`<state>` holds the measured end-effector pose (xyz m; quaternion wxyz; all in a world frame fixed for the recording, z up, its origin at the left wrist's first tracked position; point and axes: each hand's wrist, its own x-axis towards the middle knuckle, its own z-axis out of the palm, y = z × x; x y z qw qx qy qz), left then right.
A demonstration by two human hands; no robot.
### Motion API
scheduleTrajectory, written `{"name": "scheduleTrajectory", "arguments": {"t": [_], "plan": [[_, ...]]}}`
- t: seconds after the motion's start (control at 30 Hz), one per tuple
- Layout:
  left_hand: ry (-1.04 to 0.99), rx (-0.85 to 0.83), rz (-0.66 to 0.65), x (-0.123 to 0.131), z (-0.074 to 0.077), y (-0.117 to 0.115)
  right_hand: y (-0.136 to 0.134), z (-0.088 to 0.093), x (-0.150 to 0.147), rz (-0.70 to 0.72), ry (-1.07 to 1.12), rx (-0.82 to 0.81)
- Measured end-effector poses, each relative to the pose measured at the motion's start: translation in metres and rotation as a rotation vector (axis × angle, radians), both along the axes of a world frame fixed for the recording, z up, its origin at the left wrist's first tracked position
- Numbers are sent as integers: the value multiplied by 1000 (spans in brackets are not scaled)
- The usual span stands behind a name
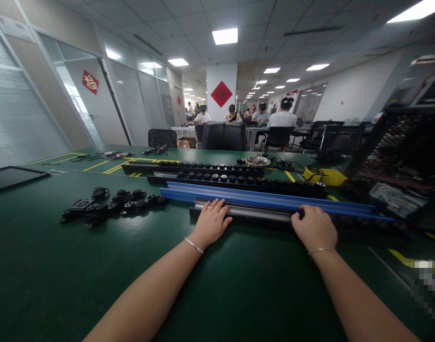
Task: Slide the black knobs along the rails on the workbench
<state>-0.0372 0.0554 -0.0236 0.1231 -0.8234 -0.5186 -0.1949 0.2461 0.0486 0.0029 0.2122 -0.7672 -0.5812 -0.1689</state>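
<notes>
A long black rail [260, 213] lies crosswise on the green table [238, 285], nearest to me. My left hand [213, 219] rests on its left part, fingers spread over the top. Farther right, my right hand [315, 227] has its fingers curled at the rail's edge; what they grip there is partly hidden. Just behind lies a long blue rail [270, 197]. Two more black rails [274, 183] [149, 167] fitted with rows of small black parts lie beyond it. Loose black modules [124, 202] are piled to the left.
A yellow tray [326, 176] and a metal dish [257, 161] sit toward the back right. Dark equipment [402, 142] stands at the right edge. A flat black frame [17, 178] lies far left. Chairs [223, 136] and several people are beyond the table.
</notes>
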Motion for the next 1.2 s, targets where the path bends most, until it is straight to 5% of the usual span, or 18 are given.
{"name": "scheduleTrajectory", "arguments": {"t": [1.2], "plan": [[0, 116, 108, 16, -7, -3, 12, -18, 2, 77, 4, 90]]}}
